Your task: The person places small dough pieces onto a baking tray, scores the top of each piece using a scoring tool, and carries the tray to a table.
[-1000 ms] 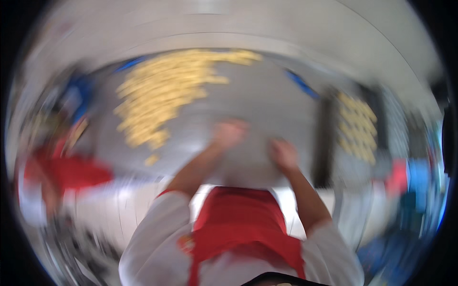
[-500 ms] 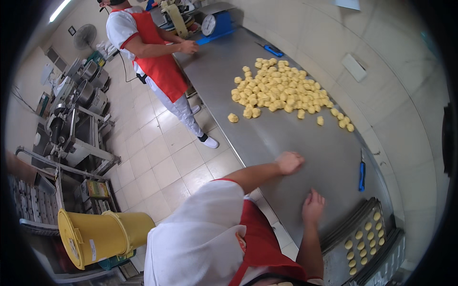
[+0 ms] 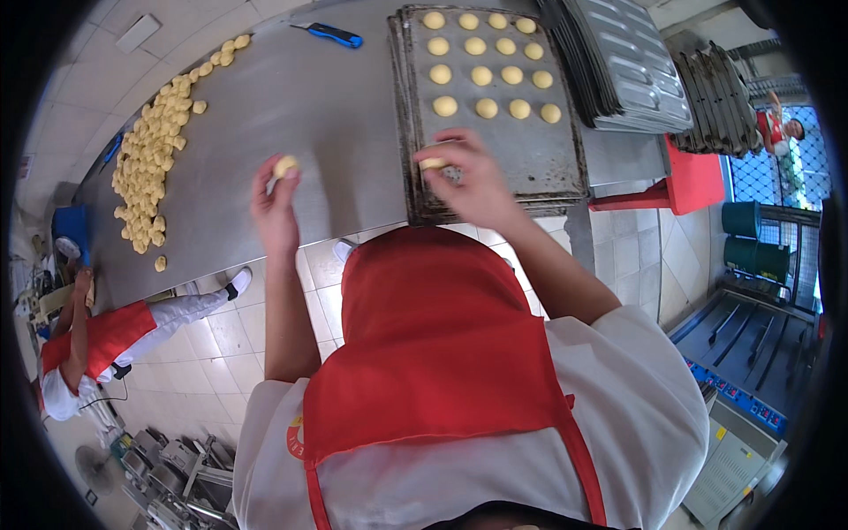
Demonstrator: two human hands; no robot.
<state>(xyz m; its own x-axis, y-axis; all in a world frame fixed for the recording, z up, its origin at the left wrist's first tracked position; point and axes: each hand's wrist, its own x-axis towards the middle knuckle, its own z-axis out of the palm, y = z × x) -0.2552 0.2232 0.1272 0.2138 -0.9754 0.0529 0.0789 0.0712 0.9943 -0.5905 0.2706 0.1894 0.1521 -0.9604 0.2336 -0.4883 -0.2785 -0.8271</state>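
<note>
My left hand (image 3: 276, 208) is raised above the steel table (image 3: 353, 97), its fingertips pinching a round yellow dough ball (image 3: 285, 166). Over the left edge of a dark baking tray (image 3: 565, 168), my right hand (image 3: 473, 181) is closed on another dough ball (image 3: 433, 163), partly covered by the fingers. Smooth dough balls (image 3: 481, 76) sit in rows on the far half of that tray, spaced apart. The near part of its worn surface is bare metal. At the left, a big heap of lumpier dough pieces (image 3: 146, 168) lies on the table.
Beyond the hands lies a blue-handled knife (image 3: 334, 35). Stacked moulded pans (image 3: 618, 71) stand right of the tray, with a red plastic stool or chair (image 3: 693, 181) past them. A co-worker in a red apron (image 3: 106, 336) stands at the table's left end, near a blue scale (image 3: 71, 231).
The view has swung right, bringing the tray to the middle. My hands, earlier low over the table, are now farther apart, each with a dough ball visible in its fingers.
</note>
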